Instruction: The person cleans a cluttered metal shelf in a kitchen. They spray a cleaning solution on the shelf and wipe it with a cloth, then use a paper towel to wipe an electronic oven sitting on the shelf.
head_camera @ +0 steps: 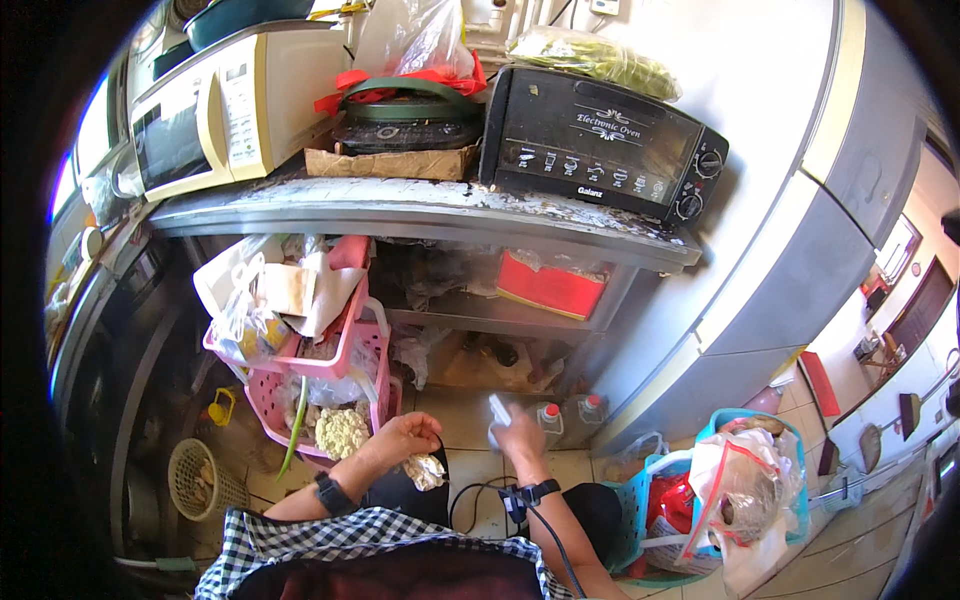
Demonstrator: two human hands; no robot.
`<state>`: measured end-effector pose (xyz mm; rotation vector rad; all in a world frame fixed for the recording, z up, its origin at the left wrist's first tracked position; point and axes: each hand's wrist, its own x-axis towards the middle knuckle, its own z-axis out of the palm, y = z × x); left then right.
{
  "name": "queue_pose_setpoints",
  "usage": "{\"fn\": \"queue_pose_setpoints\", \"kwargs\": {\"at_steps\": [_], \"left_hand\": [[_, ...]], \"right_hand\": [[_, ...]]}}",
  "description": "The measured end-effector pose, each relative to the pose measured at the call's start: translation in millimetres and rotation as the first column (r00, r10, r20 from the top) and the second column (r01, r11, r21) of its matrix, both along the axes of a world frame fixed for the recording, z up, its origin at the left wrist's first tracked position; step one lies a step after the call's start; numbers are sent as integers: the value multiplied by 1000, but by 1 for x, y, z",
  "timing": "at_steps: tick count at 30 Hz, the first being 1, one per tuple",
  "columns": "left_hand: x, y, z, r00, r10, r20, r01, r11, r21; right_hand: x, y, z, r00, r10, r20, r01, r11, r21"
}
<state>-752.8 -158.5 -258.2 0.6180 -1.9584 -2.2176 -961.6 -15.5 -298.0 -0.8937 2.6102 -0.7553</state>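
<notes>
My right hand (521,436) grips a small whitish object (498,412), held upright in front of the lower shelf; what it is, I cannot tell. My left hand (411,436) has its fingers curled together, and whether something thin is between them cannot be told. Just below that hand is a crumpled foil-like bundle (425,472). A cauliflower (342,433) and a long green stalk (298,427) lie in the pink plastic basket rack (264,405) to the left. Two clear bottles with red caps, one of them a bottle (550,420) beside my right hand, stand on the floor.
A metal table (420,206) bears a microwave (240,112) and a black electric oven (600,142). Beneath are a red box (551,285) and plastic bags. A wastebasket (196,480) stands left, a loaded blue basket (634,517) right. A black cable (551,529) runs by my right wrist.
</notes>
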Motion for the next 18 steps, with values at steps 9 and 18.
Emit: {"fn": "queue_pose_setpoints", "kwargs": {"at_steps": [9, 18], "left_hand": [[-46, 43, 27, 995, -61, -74, 57, 997, -60], [-37, 64, 48, 910, -233, -342, 350, 874, 338]], "right_hand": [[36, 44, 209, 992, 118, -39, -110, 683, -722], [59, 66, 248, 988, 147, 37, -58, 589, -806]]}}
